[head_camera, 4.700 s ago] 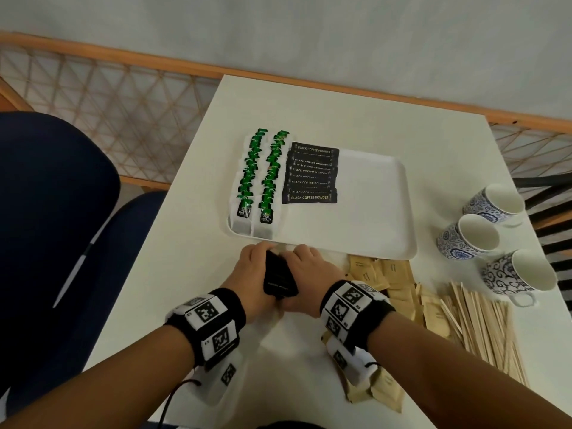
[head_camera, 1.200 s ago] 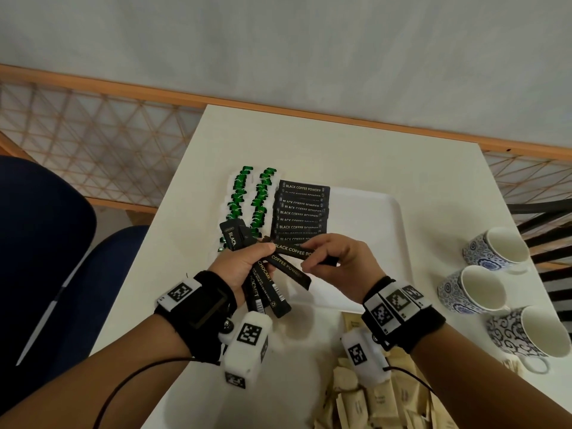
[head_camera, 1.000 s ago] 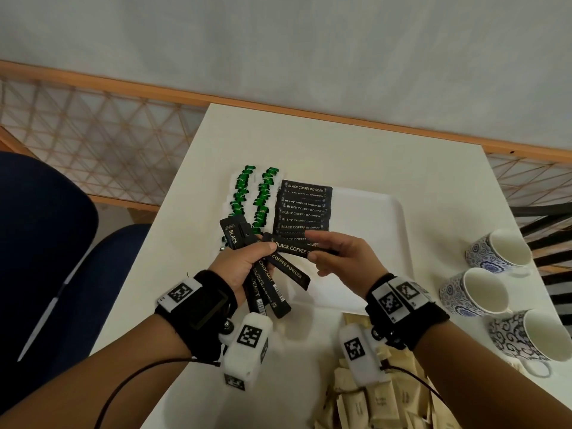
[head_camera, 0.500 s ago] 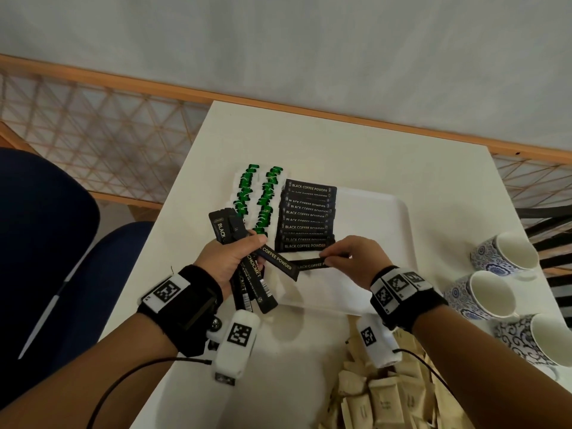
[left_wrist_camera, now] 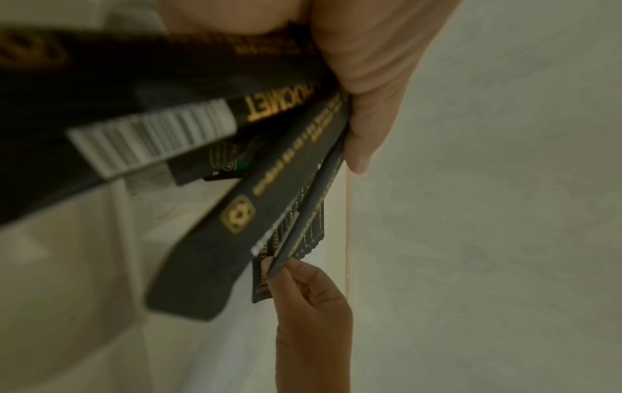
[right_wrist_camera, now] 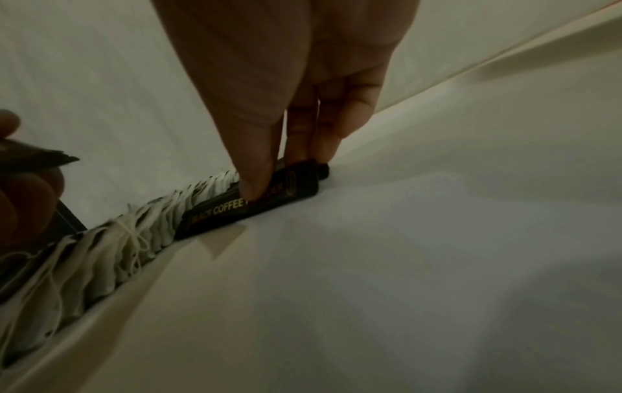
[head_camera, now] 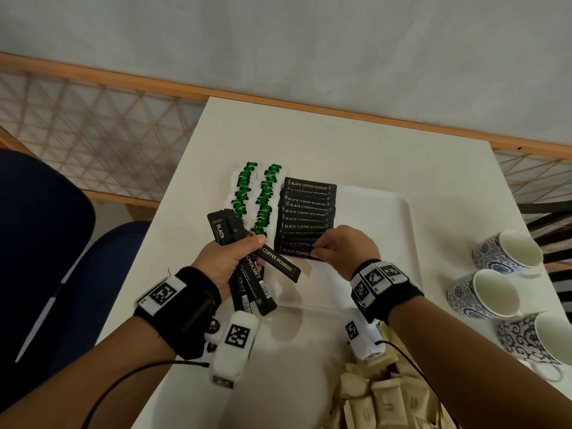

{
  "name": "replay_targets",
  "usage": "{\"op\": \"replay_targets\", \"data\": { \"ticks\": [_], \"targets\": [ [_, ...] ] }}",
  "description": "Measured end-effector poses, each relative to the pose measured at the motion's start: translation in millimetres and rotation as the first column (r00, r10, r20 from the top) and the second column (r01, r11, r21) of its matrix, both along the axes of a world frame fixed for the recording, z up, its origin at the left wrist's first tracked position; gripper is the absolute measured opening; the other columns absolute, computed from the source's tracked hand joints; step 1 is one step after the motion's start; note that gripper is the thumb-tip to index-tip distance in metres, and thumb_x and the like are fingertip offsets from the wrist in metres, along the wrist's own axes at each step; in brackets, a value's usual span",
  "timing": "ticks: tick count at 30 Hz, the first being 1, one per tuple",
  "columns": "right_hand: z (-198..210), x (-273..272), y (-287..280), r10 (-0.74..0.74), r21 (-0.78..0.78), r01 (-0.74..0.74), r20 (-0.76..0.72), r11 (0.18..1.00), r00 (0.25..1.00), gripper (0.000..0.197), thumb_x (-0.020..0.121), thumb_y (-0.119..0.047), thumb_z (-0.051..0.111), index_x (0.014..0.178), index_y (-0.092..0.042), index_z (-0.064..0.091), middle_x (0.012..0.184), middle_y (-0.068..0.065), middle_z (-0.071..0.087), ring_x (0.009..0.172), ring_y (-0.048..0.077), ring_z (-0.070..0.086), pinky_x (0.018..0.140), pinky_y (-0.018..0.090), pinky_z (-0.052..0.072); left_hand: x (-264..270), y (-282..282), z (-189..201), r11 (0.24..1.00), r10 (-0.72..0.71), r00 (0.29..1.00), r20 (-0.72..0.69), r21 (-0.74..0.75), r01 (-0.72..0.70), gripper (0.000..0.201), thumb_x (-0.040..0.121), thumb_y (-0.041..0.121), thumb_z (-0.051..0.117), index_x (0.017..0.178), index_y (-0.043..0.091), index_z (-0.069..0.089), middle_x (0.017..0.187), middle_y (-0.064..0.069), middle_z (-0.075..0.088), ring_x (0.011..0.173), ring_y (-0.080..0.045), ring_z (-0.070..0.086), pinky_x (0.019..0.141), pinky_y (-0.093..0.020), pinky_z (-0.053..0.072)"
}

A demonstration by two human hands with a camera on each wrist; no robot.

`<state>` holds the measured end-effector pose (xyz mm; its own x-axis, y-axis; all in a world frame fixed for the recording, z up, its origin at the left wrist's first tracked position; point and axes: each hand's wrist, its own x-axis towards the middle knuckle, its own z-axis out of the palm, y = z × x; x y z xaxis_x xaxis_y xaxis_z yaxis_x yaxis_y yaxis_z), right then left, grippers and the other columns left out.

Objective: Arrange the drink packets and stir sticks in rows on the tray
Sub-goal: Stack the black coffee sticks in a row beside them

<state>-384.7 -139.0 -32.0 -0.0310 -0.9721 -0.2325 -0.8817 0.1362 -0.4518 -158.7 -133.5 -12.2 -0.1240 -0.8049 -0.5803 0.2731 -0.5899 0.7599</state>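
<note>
At the near end of the coffee row [head_camera: 306, 218] on the tray [head_camera: 376, 233], your right hand [head_camera: 346, 247] has a black stick [right_wrist_camera: 251, 206] pinched, thumb on its face and fingers behind the far edge. Stick lies crosswise, long axis left-right, parallel to the ones already down and overlapping the last one. It looks seated or nearly so, so the judgement is: release, then reach left for the next.

Next supply is your left hand [head_camera: 229, 260], just left of the row, fingers curled round a fanned bundle [head_camera: 250, 280] of the same sticks. One stick [head_camera: 280, 263] juts out toward the right hand, pointing down-right, so right is the hand to pull it; it needs turning to lie crosswise.

Tea bags [head_camera: 255, 199] fill two rows at the tray's left edge, touching the coffee row. Bundle tops hang over their near end, so watch for a snag on the strings.

Right half of the tray is bare. Tan packets [head_camera: 387, 400] are heaped on the table [head_camera: 340, 144] in front of you, three cups [head_camera: 495, 286] off to the right. Stir sticks not in view.
</note>
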Motion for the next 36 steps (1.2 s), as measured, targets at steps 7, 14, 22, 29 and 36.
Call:
{"op": "replay_targets", "data": {
  "ticks": [7, 14, 22, 29, 36],
  "targets": [
    [-1, -2, 0, -0.013, -0.041, 0.013, 0.004, 0.999, 1.000, 0.006, 0.080, -0.035, 0.071, 0.080, -0.032, 0.066, 0.086, -0.010, 0.057, 0.085, 0.011, 0.055, 0.074, 0.027, 0.048, -5, -2, -2, 1.000, -0.006, 1.000, 0.010, 0.018, 0.006, 0.010, 0.075, 0.014, 0.075, 0.077, 0.008, 0.068, 0.065, -0.012, 0.063, 0.052, -0.017, 0.059, 0.054, -0.027, 0.054],
    [23, 9, 14, 0.036, 0.016, -0.045, 0.354, 0.999, 0.934, 0.021, 0.090, -0.043, 0.059, 0.086, -0.026, 0.070, 0.081, -0.008, 0.066, 0.077, 0.011, 0.060, 0.071, 0.024, 0.049, -14, 0, -5, 0.999, -0.029, 1.000, 0.005, 0.039, 0.029, 0.016, 0.073, 0.016, 0.077, 0.082, 0.007, 0.068, 0.062, -0.008, 0.065, 0.052, -0.016, 0.061, 0.055, -0.027, 0.052],
    [31, 5, 23, -0.029, 0.138, -0.039, 0.463, 0.990, 0.886, 0.016, 0.083, -0.024, 0.071, 0.079, -0.039, 0.070, 0.076, -0.009, 0.072, 0.075, 0.009, 0.065, 0.079, 0.027, 0.054, -15, 6, 2, 0.999, -0.003, 0.997, -0.072, 0.039, 0.006, 0.022, 0.073, 0.019, 0.075, 0.085, 0.007, 0.062, 0.067, -0.009, 0.060, 0.055, -0.017, 0.059, 0.055, -0.026, 0.053],
    [25, -2, 16, 0.230, 0.148, -0.220, -0.055, 0.964, 0.972, 0.015, 0.088, -0.032, 0.061, 0.099, -0.036, 0.072, 0.090, -0.014, 0.054, 0.093, 0.011, 0.055, 0.082, 0.025, 0.043, -5, 3, 3, 0.998, 0.055, 0.997, -0.054, 0.041, -0.052, 0.009, 0.084, 0.010, 0.068, 0.080, 0.013, 0.060, 0.061, -0.002, 0.061, 0.053, -0.015, 0.060, 0.054, -0.027, 0.055],
    [20, 9, 1, 0.237, 0.107, -0.224, -0.128, 0.969, 0.963, 0.016, 0.087, -0.030, 0.062, 0.100, -0.030, 0.070, 0.103, -0.008, 0.064, 0.098, 0.014, 0.057, 0.084, 0.027, 0.046, -18, 14, 2, 0.988, -0.073, 0.994, -0.077, 0.132, 0.082, 0.006, 0.090, 0.009, 0.060, 0.089, 0.003, 0.061, 0.085, -0.015, 0.068, 0.066, -0.023, 0.066, 0.064, -0.035, 0.059]
  ]
}}
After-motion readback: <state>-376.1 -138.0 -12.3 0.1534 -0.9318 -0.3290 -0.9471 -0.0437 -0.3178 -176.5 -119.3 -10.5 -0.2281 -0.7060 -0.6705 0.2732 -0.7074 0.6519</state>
